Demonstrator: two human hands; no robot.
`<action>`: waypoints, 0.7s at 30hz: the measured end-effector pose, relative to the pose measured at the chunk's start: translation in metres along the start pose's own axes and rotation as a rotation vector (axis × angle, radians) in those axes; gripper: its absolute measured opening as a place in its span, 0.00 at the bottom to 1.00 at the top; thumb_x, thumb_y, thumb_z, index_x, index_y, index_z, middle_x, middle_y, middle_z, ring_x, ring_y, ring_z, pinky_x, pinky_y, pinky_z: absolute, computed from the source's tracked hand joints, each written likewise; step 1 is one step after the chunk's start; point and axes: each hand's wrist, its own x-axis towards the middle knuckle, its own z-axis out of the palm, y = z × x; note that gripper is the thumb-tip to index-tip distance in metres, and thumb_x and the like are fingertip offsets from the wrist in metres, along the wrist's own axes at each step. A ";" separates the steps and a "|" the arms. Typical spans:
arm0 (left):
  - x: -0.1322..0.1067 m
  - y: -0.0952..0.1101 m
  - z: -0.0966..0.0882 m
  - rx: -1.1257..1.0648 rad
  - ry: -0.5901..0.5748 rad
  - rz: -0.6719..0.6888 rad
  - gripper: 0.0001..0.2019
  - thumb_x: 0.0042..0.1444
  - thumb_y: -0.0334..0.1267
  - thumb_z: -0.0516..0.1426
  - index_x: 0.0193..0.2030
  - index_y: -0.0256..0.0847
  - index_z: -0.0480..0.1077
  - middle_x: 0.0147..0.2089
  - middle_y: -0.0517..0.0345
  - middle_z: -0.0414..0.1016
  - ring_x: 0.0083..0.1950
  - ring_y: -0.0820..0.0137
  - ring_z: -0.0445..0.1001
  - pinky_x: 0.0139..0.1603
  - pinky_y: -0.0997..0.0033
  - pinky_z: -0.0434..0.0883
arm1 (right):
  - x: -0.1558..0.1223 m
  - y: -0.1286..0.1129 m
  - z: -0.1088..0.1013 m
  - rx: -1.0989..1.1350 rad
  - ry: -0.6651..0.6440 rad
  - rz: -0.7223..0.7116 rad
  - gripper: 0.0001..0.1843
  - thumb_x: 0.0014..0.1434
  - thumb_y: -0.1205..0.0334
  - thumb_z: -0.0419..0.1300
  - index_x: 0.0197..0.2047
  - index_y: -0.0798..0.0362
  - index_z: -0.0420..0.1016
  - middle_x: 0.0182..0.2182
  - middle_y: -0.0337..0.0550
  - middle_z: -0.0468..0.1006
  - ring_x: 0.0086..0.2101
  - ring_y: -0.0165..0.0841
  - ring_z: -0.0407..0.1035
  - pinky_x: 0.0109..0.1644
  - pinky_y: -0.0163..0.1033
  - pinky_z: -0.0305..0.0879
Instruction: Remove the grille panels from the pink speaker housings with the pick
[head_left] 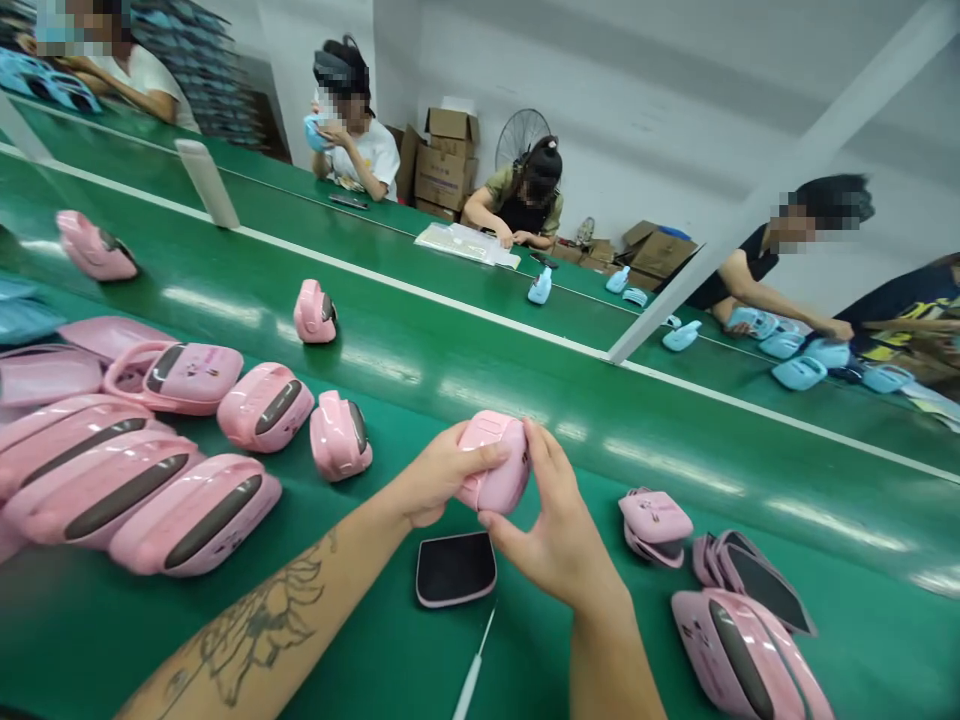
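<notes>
Two hands are pressing a pink plastic case (495, 465) between them, left hand (442, 475) and right hand (547, 510) curled around it, above the middle of the green workbench (360, 640). Slipping fingers are the risk, tipping it onto the black pad (455, 568), white-handled tool (472, 670) or crowded pink cases (262, 405). Co-workers (517, 200) are sitting beyond, near cardboard cartons (442, 165) and a fan (521, 135).

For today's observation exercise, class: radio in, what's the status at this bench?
Left hand and right hand gripping pink plastic case. Nothing between hands and case. Black-faced pink panel and white-handled pick lying below hands, untouched.
</notes>
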 end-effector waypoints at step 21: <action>-0.009 0.006 0.013 0.076 0.077 0.112 0.37 0.49 0.53 0.78 0.60 0.36 0.75 0.60 0.40 0.82 0.59 0.51 0.79 0.56 0.57 0.76 | 0.000 -0.007 -0.012 0.020 0.026 -0.054 0.63 0.63 0.53 0.75 0.86 0.38 0.37 0.77 0.56 0.57 0.77 0.55 0.55 0.80 0.69 0.59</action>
